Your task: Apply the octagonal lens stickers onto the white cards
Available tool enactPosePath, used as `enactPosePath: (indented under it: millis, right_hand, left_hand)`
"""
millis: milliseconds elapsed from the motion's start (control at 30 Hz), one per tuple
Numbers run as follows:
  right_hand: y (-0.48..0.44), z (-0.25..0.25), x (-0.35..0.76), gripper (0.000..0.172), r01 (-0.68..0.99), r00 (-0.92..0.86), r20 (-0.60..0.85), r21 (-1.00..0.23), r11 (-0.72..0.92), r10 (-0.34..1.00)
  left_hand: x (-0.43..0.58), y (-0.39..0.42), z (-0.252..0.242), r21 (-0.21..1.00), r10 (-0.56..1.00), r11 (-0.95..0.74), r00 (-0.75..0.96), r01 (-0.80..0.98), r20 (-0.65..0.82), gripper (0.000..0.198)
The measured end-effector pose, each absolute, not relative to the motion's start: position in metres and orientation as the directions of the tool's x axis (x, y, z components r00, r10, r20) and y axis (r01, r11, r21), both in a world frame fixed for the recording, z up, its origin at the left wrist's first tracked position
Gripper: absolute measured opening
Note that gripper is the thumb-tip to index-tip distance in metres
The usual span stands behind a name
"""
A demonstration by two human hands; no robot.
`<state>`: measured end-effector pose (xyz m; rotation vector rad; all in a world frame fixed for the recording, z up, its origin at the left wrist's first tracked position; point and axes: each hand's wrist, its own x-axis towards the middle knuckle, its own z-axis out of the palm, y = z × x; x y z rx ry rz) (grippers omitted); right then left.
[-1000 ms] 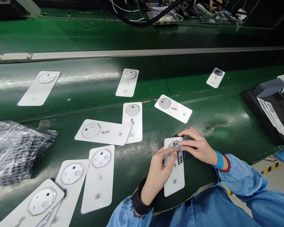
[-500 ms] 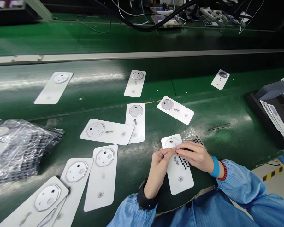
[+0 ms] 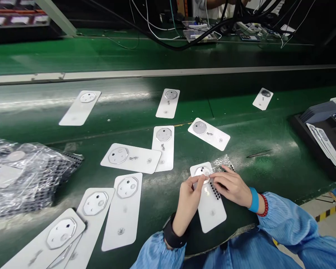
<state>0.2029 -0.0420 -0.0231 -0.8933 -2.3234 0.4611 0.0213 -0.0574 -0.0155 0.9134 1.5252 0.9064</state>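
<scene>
Room: a workshop with a long green bench point(image 3: 235, 106), and beyond a metal rail, black cables point(image 3: 184, 48) and a person's torso point(image 3: 210, 4) cut off by the top of the view.

Floor: yellow-and-black hazard tape point(image 3: 327, 213) runs along the concrete at lower right.

Left hand point(image 3: 187, 203): a black wrist strap point(image 3: 173, 235) sits above a blue sleeve; the fingers point(image 3: 197, 183) are pinched on an octagonal metal ring point(image 3: 203, 172).

Right hand point(image 3: 231, 186): a blue band point(image 3: 254, 200) and red beads point(image 3: 264, 205) circle the wrist; the fingers point(image 3: 226, 175) lie curved over a clear film point(image 3: 222, 162) printed with black dots. Whether they grip it is hidden.

Work piece: the ring and film lie on a white card point(image 3: 212, 213) at the bench's near edge, with the hands covering its upper half.

Other cards: about nine white cards lie scattered, some overlapping, each with an octagonal ring.

Sides: a bag of dotted film point(image 3: 25, 175) lies at left; tweezers point(image 3: 259, 154) lie on the bench; a black tray point(image 3: 299, 140) holds stacked cards at right.

Writing: dark characters point(image 3: 162, 147) on the cards are too small to read.
</scene>
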Motion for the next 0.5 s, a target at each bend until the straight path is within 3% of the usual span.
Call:
enactPosePath:
  millis: [100, 267, 367, 433, 500]
  right_hand:
    - [-0.041, -0.029, 0.216, 0.015, 0.464, -0.499, 0.293, -0.704, 0.537, 0.815]
    - [-0.028, -0.019, 0.228, 0.014, 0.33, -0.307, 0.104, -0.921, 0.209, 0.946]
    - [-0.026, 0.005, 0.217, 0.01, 0.281, -0.222, 0.171, -0.931, 0.231, 0.96]
    - [-0.032, 0.023, 0.204, 0.007, 0.337, -0.234, 0.285, -0.873, 0.352, 0.93]
    - [-0.04, 0.035, 0.189, 0.01, 0.377, -0.291, 0.412, -0.78, 0.499, 0.864]
  left_hand:
    - [0.001, -0.067, -0.006, 0.907, 0.912, 0.394, -0.187, 0.147, -0.366, 0.033]
    - [-0.012, -0.088, 0.023, 0.929, 0.911, 0.366, -0.227, 0.059, -0.344, 0.08]
    - [0.001, -0.089, 0.036, 0.924, 0.9, 0.38, -0.246, 0.035, -0.361, 0.054]
    - [0.012, -0.087, 0.042, 0.934, 0.919, 0.349, -0.222, 0.07, -0.327, 0.032]
    - [0.022, -0.086, 0.045, 0.951, 0.945, 0.291, -0.184, 0.1, -0.27, 0.022]
